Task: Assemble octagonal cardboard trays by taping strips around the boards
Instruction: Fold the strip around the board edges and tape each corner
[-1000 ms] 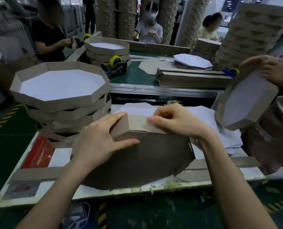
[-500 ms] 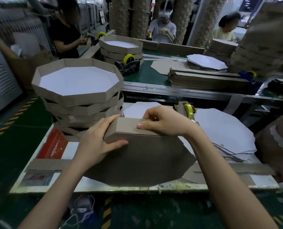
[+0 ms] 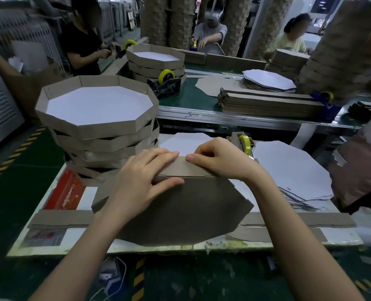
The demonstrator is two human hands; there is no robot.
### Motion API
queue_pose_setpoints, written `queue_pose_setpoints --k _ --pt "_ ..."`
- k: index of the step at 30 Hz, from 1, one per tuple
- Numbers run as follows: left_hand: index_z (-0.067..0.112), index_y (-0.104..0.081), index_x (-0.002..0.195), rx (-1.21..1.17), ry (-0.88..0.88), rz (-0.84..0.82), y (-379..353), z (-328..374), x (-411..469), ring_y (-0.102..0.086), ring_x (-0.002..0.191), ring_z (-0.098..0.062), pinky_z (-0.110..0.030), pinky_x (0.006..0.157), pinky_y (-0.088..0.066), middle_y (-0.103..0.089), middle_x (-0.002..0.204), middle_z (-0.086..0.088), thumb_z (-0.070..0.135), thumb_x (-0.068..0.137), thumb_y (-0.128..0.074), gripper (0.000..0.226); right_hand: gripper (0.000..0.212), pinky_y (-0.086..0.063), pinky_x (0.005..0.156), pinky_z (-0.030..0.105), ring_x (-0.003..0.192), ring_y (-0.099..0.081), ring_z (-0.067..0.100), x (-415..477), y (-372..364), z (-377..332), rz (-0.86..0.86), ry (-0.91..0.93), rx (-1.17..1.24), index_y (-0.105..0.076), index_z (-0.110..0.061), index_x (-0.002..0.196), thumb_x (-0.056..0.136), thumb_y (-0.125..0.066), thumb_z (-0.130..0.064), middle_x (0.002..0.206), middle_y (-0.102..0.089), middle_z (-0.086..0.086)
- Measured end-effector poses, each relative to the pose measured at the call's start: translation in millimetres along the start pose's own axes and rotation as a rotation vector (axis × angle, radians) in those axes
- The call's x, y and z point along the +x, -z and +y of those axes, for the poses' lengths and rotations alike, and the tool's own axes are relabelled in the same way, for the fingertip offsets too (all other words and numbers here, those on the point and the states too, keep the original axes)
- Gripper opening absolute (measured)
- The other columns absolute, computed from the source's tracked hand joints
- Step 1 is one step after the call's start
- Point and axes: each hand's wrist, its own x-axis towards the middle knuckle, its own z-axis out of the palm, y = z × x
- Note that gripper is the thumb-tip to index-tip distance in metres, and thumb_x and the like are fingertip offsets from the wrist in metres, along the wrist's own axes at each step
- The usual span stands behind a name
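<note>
Since half a second ago the left hand (image 3: 143,181) has been slid rightward along the matte brown cardboard strip (image 3: 185,168), nearly meeting the right hand (image 3: 221,159). The strip is pinched by both hands against the upper edge of the tilted brown octagonal cardboard board (image 3: 191,211), which is propped on the white bench (image 3: 87,237). Left of the board, finished white-lined octagonal trays (image 3: 106,131) are stacked.

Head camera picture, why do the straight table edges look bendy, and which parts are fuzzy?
Head view: the wide lens slightly bows the metal conveyor rail and the front edge of the worktable; the left hand and right hand pinching the cardboard strip look sharp; the tall cardboard stack at far right is smeared; light is soft, shadows faint.
</note>
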Motion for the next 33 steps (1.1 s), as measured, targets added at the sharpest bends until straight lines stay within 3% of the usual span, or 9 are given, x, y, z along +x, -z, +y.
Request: queue_pose_setpoints --k 6,11,15,17,19,22,24,30,33 --pt "0.031 -0.063 0.128 -0.043 -0.049 0.012 -0.9 -0.9 0.1 -0.052 0.119 -0.016 -0.046 0.093 -0.046 -0.059 0.128 0.005 0.057 0.088 -0.047 0.050 0.044 -0.041 0.062 0.036 0.064 -0.052 0.027 -13.4 -13.4 0.2 0.076 0.037 0.051 -0.069 0.003 0.083 0.100 -0.055 -0.034 0.072 -0.063 0.018" --pt "0.042 -0.065 0.118 -0.080 -0.074 0.051 -0.8 5.5 5.0 -0.055 0.115 -0.019 -0.048 0.087 -0.048 -0.064 0.126 0.006 0.051 0.090 -0.049 0.033 0.047 -0.033 0.057 0.031 0.055 -0.041 0.016 -10.7 -9.1 4.8 0.116 0.000 0.105 -0.060 0.004 0.069 0.102 -0.054 -0.029 0.058 -0.049 0.008" --pt "0.040 -0.068 0.114 -0.101 -0.041 0.063 -2.8 11.5 12.9 -0.057 0.109 -0.020 -0.047 0.084 -0.050 -0.066 0.122 0.006 0.051 0.089 -0.050 0.033 0.026 -0.053 0.077 0.037 0.085 -0.067 0.024 5.1 -3.2 31.4 0.365 -0.130 0.327 -0.075 -0.007 0.090 0.099 -0.057 -0.023 0.086 -0.074 0.006" --pt "0.040 -0.068 0.112 -0.102 -0.022 0.060 -3.7 13.8 17.2 -0.057 0.108 -0.020 -0.047 0.085 -0.050 -0.066 0.122 0.007 0.052 0.088 -0.049 0.034 0.019 -0.055 0.072 0.037 0.083 -0.065 0.021 15.7 4.4 63.4 0.514 -0.264 0.459 -0.075 -0.011 0.095 0.097 -0.058 -0.018 0.091 -0.073 0.007" --pt "0.040 -0.069 0.112 -0.089 -0.016 0.041 -5.3 16.9 21.9 -0.057 0.108 -0.020 -0.045 0.085 -0.049 -0.066 0.121 0.007 0.054 0.088 -0.047 0.036 0.022 -0.055 0.061 0.025 0.078 -0.059 0.015 24.1 12.8 103.9 0.602 -0.434 0.505 -0.072 -0.014 0.107 0.097 -0.052 -0.015 0.100 -0.070 0.008" --pt "0.041 -0.072 0.108 -0.084 -0.016 0.020 -9.6 25.0 32.7 -0.056 0.108 -0.018 -0.043 0.086 -0.049 -0.066 0.120 0.009 0.057 0.087 -0.046 0.037 0.031 -0.060 0.076 0.040 0.090 -0.056 0.025 29.2 12.9 166.9 0.567 -0.713 0.553 -0.061 -0.009 0.126 0.100 -0.046 -0.017 0.108 -0.058 0.012" --pt "0.044 -0.071 0.106 -0.083 -0.013 -0.010 -13.6 31.9 43.5 -0.056 0.110 -0.016 -0.041 0.086 -0.048 -0.066 0.121 0.010 0.059 0.085 -0.048 0.034 0.027 -0.057 0.087 0.052 0.096 -0.059 0.036 28.9 6.7 200.7 0.503 -0.832 0.592 -0.059 -0.004 0.119 0.098 -0.048 -0.017 0.103 -0.059 0.016" --pt "0.048 -0.069 0.108 -0.071 0.015 -0.071 -31.1 44.2 78.3 -0.053 0.115 -0.010 -0.040 0.091 -0.046 -0.065 0.123 0.012 0.061 0.087 -0.054 0.029 0.034 -0.056 0.088 0.048 0.104 -0.061 0.035 36.3 -4.9 264.9 0.411 -0.971 0.654 -0.054 0.003 0.126 0.094 -0.054 -0.010 0.119 -0.059 0.018" --pt "0.050 -0.069 0.108 -0.066 0.050 -0.107 -38.3 44.8 90.8 -0.050 0.118 -0.007 -0.041 0.094 -0.044 -0.063 0.125 0.016 0.064 0.086 -0.052 0.031 0.018 -0.056 0.079 0.042 0.095 -0.061 0.032 43.9 -5.9 285.8 0.363 -0.967 0.678 -0.054 -0.003 0.113 0.096 -0.052 -0.008 0.111 -0.059 0.015"
